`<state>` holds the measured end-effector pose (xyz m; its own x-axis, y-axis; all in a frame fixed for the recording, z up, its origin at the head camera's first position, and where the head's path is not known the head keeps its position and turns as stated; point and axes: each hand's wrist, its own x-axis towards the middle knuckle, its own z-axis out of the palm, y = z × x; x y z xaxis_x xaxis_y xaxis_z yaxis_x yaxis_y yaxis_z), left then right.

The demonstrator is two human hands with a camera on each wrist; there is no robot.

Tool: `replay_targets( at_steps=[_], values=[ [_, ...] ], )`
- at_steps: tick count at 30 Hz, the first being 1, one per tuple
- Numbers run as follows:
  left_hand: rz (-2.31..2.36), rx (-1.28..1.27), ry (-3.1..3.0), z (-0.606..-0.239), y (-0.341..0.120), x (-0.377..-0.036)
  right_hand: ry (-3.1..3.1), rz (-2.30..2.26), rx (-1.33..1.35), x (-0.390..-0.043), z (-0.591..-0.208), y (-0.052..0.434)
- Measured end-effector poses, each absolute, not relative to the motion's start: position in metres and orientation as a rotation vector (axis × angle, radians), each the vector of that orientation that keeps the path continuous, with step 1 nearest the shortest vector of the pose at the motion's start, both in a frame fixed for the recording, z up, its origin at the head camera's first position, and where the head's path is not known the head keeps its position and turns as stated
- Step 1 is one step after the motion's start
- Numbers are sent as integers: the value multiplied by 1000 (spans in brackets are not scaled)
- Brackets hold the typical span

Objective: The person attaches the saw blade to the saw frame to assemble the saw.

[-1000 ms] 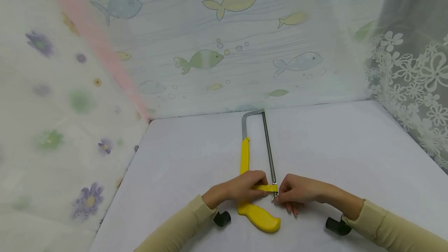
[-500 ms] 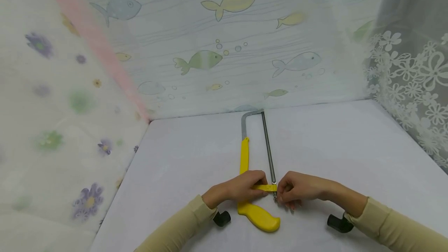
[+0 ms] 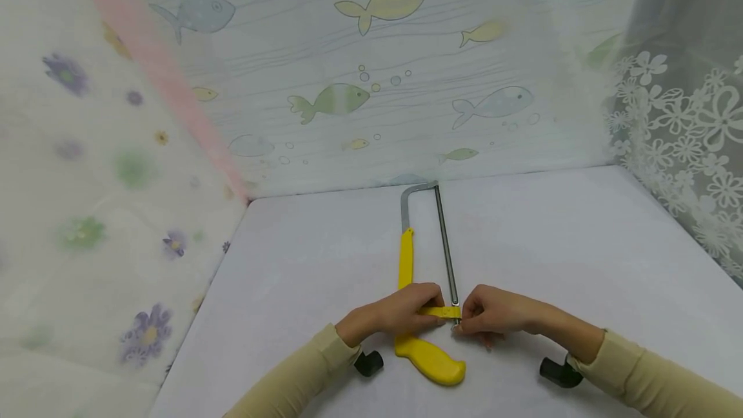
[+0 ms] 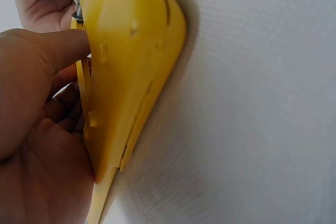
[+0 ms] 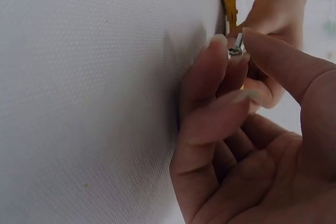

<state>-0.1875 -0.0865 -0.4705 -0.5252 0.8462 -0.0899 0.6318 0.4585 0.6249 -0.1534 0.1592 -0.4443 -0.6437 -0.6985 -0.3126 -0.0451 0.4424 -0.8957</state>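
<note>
A hacksaw (image 3: 429,360) with a yellow handle and a grey metal frame lies flat on the white table (image 3: 551,244), its blade (image 3: 445,244) running away from me. My left hand (image 3: 400,313) grips the yellow crossbar of the handle, fingers curled over it. My right hand (image 3: 487,315) pinches the small metal nut (image 5: 234,51) at the blade's near end between thumb and fingertips. In the left wrist view the yellow handle (image 4: 131,66) fills the middle, with my left hand's (image 4: 37,129) thumb against it. In the right wrist view my right hand's fingertips (image 5: 218,45) close on the nut.
Patterned curtains wall the table: fish print (image 3: 377,69) at the back, flower print (image 3: 87,179) on the left, lace (image 3: 685,147) on the right. Black wrist camera mounts (image 3: 368,362) sit by both sleeves.
My right hand's fingers have shifted slightly around the nut at the blade's end. The left hand and the saw have stayed in place.
</note>
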Motion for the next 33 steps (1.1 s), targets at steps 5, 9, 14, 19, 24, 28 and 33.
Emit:
replay_targets(
  at_steps=[5,9,14,19,24,28,33],
  values=[
    [755,1243,2321,-470,-86,-187,2068,-1193,-589,-153,-446,157],
    [760,1232,2310,-470,-86,-186,2087,-1172,-587,-153,-446,156],
    [753,1239,2322,-469,-86,-187,2073,-1169,-614,-153,-444,156],
    [745,1231,2327,-469,-86,-187,2042,-1179,-635,-153,-443,158],
    [740,1239,2332,-468,-86,-186,1994,-1193,-642,-153,-442,161],
    [733,1232,2339,-468,-86,-186,1965,-1209,-653,-154,-441,164],
    [730,1212,2339,-467,-86,-186,1961,-1228,-643,-155,-440,166]
  ],
)
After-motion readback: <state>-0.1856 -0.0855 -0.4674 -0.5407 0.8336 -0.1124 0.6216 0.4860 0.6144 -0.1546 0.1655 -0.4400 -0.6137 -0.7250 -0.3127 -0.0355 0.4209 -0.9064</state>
